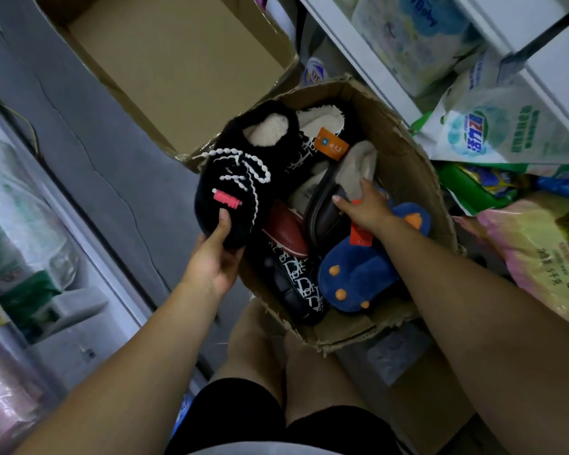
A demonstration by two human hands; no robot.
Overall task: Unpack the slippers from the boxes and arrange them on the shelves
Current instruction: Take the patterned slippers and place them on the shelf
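An open cardboard box (404,152) sits on the floor between my knees and the shelves, full of slippers. My left hand (216,257) grips the toe of a black fuzzy slipper (243,172) with white laces and a pink tag, held over the box's left edge. My right hand (363,206) reaches into the box and closes on a dark brown slipper (326,208) with a pale fleece lining. Beside it lie a blue plush slipper (355,274) with orange dots, a black-and-white lettered slipper (301,287) and a dark red one (284,228).
A larger open cardboard box (178,70) stands behind, its inside bare. White shelves (358,50) on the right hold bagged goods (506,133). Wrapped packages (17,224) line the left side. Grey floor runs between them. My bare knees (260,349) are below the box.
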